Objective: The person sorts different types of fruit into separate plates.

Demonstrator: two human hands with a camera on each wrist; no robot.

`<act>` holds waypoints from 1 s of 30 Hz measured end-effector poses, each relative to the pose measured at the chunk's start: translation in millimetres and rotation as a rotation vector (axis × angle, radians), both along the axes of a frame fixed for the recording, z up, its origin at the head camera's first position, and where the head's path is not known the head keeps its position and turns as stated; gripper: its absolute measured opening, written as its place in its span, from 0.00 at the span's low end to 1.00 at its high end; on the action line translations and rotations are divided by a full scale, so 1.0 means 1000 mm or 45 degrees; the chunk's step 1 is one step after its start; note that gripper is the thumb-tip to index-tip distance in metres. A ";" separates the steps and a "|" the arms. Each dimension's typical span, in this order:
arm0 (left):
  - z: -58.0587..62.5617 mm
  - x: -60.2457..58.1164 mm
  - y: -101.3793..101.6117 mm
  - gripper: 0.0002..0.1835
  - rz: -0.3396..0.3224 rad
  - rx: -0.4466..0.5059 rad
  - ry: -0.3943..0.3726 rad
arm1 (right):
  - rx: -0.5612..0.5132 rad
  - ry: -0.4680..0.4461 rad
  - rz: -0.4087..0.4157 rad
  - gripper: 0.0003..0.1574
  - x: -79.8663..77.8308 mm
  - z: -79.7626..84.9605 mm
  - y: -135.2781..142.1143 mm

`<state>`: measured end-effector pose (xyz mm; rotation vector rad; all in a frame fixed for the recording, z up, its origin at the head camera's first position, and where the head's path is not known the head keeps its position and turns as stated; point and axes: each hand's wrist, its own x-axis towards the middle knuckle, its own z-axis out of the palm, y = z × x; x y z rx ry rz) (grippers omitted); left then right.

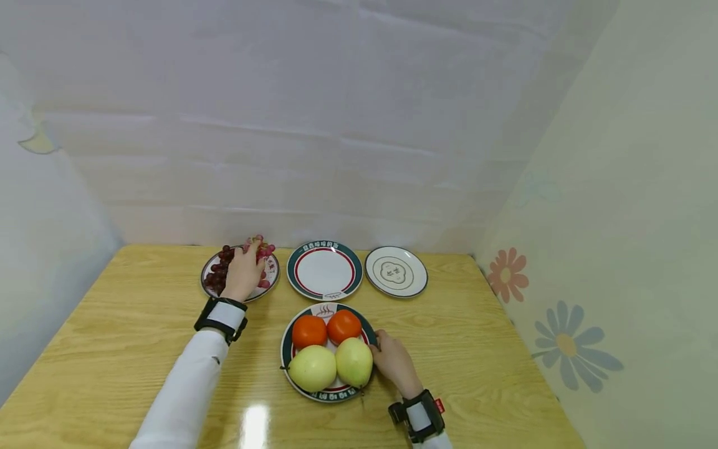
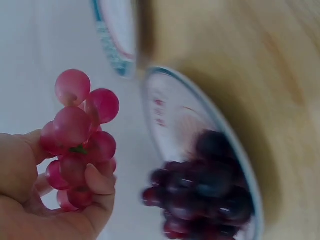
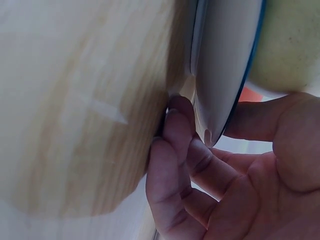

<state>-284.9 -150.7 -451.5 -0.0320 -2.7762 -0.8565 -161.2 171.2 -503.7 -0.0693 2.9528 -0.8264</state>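
Observation:
My left hand [image 1: 244, 274] grips a small bunch of pink grapes [image 2: 72, 125], thumb and fingers curled round its lower part. Beneath it, at the back left, sits a small white plate [image 1: 272, 278] with a bunch of dark grapes [image 2: 210, 185] on its left side. My right hand [image 1: 395, 365] pinches the right edge of a green-rimmed plate [image 1: 287, 340], thumb over the rim and the other fingers below it. Two yellow-green pears [image 1: 312, 369] lie on this plate's near half. Behind them are two orange-red round fruits [image 1: 309, 332].
A white plate with a green rim and red ring [image 1: 322, 271] stands at the back middle. To its right is a smaller white plate [image 1: 412, 274] with a printed centre. A cloth-covered wall [image 1: 314, 156] rises behind the wooden table [image 1: 101, 349].

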 end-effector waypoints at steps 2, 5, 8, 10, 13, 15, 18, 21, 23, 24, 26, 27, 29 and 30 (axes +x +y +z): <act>-0.009 -0.003 -0.004 0.25 0.021 -0.053 -0.004 | 0.007 -0.007 -0.003 0.19 0.000 0.000 0.000; -0.020 -0.005 -0.006 0.21 0.042 -0.130 0.004 | 0.009 -0.012 -0.012 0.20 0.000 0.001 -0.001; -0.027 -0.006 -0.005 0.18 0.058 -0.207 0.016 | 0.009 -0.022 -0.022 0.20 -0.001 0.001 -0.001; -0.031 -0.006 -0.004 0.19 0.062 -0.257 0.008 | 0.010 -0.014 -0.014 0.19 -0.001 0.001 -0.001; -0.035 -0.006 -0.003 0.21 0.061 -0.307 -0.033 | 0.006 -0.005 -0.006 0.18 0.000 0.002 -0.001; -0.035 -0.005 -0.003 0.22 0.056 -0.331 -0.049 | -0.001 -0.014 -0.012 0.18 0.000 0.003 -0.001; -0.029 -0.001 -0.003 0.23 0.031 -0.374 -0.047 | -0.009 -0.022 -0.010 0.18 0.001 0.002 -0.001; -0.017 0.007 0.000 0.23 -0.073 -0.414 0.011 | -0.010 -0.022 -0.005 0.19 0.001 0.002 0.000; -0.008 0.018 0.006 0.22 -0.209 -0.386 0.069 | -0.009 -0.018 -0.006 0.20 0.001 0.002 0.000; -0.004 0.024 0.010 0.22 -0.292 -0.358 0.099 | -0.007 -0.016 -0.005 0.20 0.001 0.002 0.000; 0.003 0.042 0.023 0.23 -0.484 -0.290 0.107 | -0.004 -0.013 -0.007 0.21 0.001 0.002 0.000; 0.006 0.053 0.030 0.24 -0.584 -0.257 0.092 | 0.002 -0.014 -0.010 0.21 0.001 0.002 0.000; 0.006 0.077 0.042 0.26 -0.777 -0.220 0.051 | 0.014 -0.017 -0.012 0.22 0.001 0.001 -0.001; 0.006 0.090 0.048 0.27 -0.857 -0.232 0.033 | 0.014 -0.022 -0.011 0.22 0.001 0.001 -0.002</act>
